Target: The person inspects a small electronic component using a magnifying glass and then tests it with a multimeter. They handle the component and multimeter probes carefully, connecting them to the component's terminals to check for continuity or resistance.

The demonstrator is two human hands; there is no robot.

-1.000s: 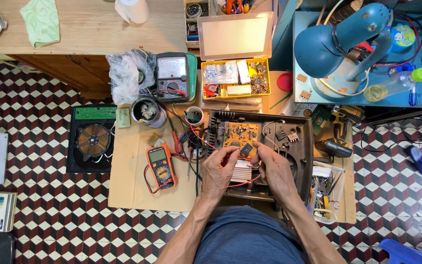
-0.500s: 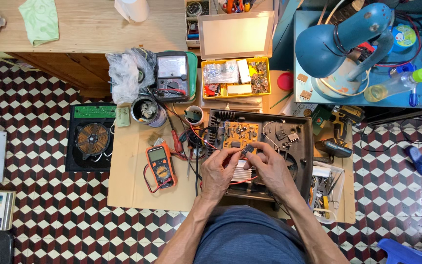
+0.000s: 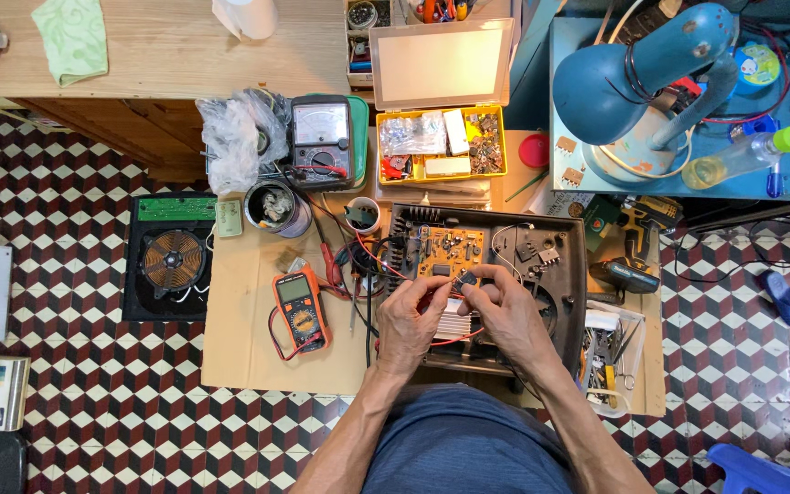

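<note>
Pinching a small dark part (image 3: 466,279) between both hands, left hand (image 3: 413,322) and right hand (image 3: 502,316), fingers pressed on it, just over the orange board (image 3: 448,252) in the open case (image 3: 567,274). Multimeter (image 3: 300,309) sits left on the tabletop (image 3: 240,338).

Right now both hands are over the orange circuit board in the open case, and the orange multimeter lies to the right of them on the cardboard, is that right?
Not quite. The head view shows the orange multimeter lying to the left of the hands, not the right. The rest holds: the left hand and right hand are over the orange circuit board in the open case.
</note>
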